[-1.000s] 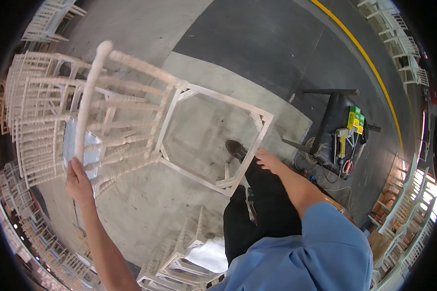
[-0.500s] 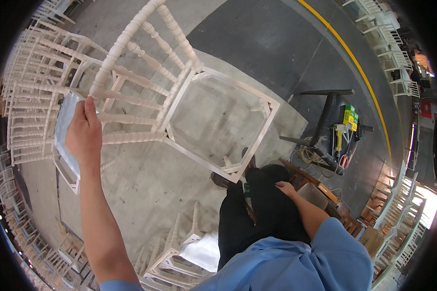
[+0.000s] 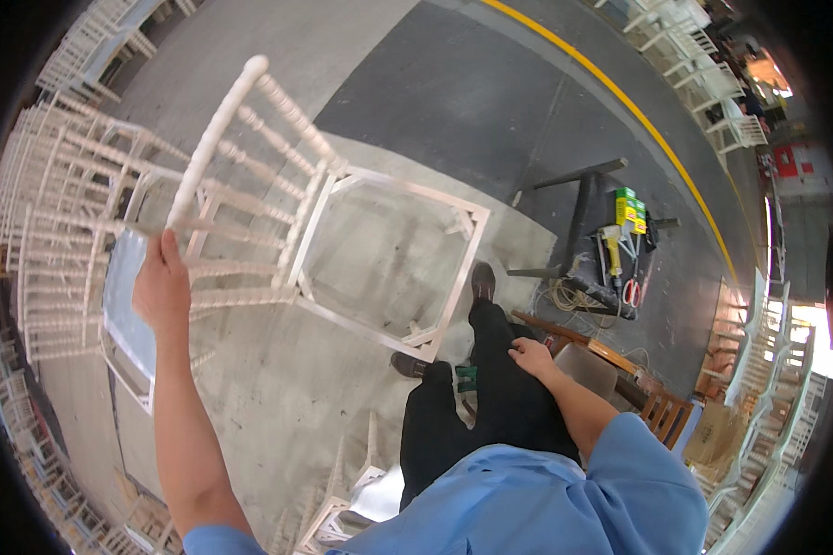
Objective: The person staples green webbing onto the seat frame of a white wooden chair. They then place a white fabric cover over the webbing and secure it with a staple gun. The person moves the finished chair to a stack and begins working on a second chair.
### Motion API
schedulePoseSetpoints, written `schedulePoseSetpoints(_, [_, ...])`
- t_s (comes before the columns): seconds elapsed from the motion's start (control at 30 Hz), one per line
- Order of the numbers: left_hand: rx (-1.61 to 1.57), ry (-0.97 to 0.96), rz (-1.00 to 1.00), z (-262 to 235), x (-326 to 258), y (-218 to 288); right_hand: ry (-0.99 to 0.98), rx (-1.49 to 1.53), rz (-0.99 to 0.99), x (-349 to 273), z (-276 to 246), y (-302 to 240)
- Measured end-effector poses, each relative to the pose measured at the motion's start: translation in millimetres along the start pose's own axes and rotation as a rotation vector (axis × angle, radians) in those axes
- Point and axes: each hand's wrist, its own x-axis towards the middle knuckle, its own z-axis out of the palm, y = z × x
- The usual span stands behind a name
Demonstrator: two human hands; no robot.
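My left hand [image 3: 162,289] grips the top rail of a white wooden chair frame [image 3: 315,231] with turned spindles and an open seat frame without a panel. The chair hangs tilted above the concrete floor, its seat frame out in front of my legs. My right hand [image 3: 530,356] is down beside my right thigh, fingers loosely curled, holding nothing. My dark trousers and shoes [image 3: 481,277] show below the seat frame.
Stacks of white chairs [image 3: 55,213] fill the left side and more line the far right [image 3: 759,361]. A black stand [image 3: 588,231] with a power drill, boxes and cables is to the right. A brown wooden chair [image 3: 657,407] and a white chair [image 3: 342,499] stand near my feet.
My left hand has swung the chair frame a little lower and to the right. My right hand let go of the seat frame about a second ago and dropped to my thigh.
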Motion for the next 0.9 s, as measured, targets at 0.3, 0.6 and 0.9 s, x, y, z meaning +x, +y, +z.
schedulePoseSetpoints(0.3, [-0.301,0.132,0.131,6,6,-23,-0.167,0.005,0.146,-59,-65,12])
schedulePoseSetpoints(0.6, [-0.365,-0.499,0.152,43,-259,12,-0.263,0.059,-0.019,-41,-129,47])
schedulePoseSetpoints(0.9, [-0.301,-1.544,-0.483,-23,-545,213,-0.343,-0.111,-0.349,43,-196,92])
